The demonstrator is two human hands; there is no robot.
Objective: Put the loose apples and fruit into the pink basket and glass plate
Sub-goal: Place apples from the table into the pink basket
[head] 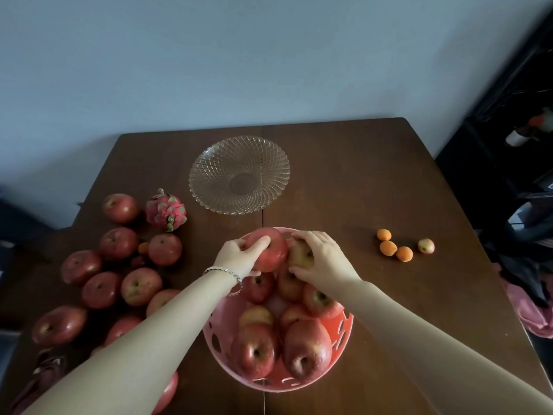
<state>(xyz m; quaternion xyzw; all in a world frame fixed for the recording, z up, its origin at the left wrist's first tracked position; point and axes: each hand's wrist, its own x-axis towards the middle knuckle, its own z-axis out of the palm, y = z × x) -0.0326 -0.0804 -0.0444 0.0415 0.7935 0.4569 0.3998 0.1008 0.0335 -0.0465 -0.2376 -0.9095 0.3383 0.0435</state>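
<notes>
The pink basket point(344, 330) sits at the table's near middle and holds several red apples. Over its far rim my left hand point(239, 256) grips a large red apple point(273, 253). Beside it my right hand point(320, 259) holds a paler yellowish apple point(300, 254). The two apples touch each other. The glass plate point(239, 175) stands behind the basket with nothing in it. Several loose red apples point(119, 244) lie on the left of the table, with a dragon fruit point(165, 210) behind them.
Three small orange fruits point(388, 248) and a small pale one point(426, 245) lie on the right of the brown table point(344, 175). A tiny orange fruit point(143, 247) sits among the left apples. Dark clutter and pink cloth point(529, 313) crowd the right edge.
</notes>
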